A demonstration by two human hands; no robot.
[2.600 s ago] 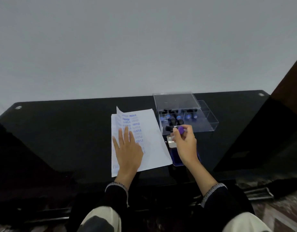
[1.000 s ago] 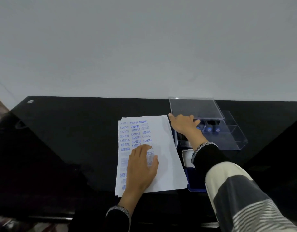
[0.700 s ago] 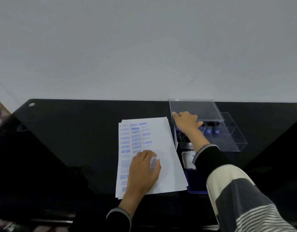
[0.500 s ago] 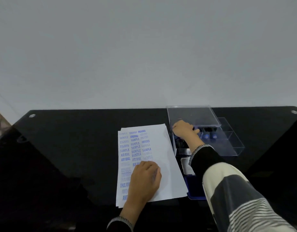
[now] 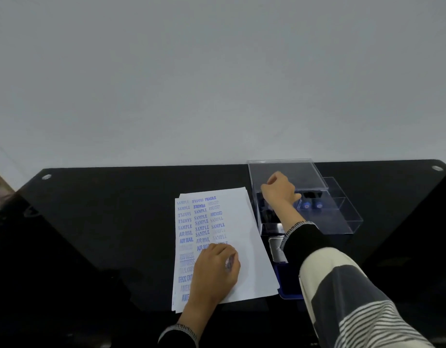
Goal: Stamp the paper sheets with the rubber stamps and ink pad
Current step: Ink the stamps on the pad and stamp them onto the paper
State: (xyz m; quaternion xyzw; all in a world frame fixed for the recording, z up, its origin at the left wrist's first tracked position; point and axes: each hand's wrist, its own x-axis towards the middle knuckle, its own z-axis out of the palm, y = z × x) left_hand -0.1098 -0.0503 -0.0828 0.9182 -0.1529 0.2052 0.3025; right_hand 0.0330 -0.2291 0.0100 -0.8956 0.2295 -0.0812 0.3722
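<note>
My left hand (image 5: 215, 268) presses the paper sheets (image 5: 244, 237) flat, fingers curled, grasping nothing. My right hand (image 5: 279, 192) reaches into the stamp box (image 5: 342, 214); its grip I can't tell. Sleeve may drag over the ink pad (image 5: 286, 285) and smear.

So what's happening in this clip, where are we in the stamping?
A person is midway through stamping. The left hand rests on the paper sheets, whose top sheet already carries columns of blue stamp marks. The right hand reaches into the clear plastic stamp box beside the sheets; whether it grips a stamp cannot be told. The blue ink pad lies open, partly under the right sleeve.
</note>
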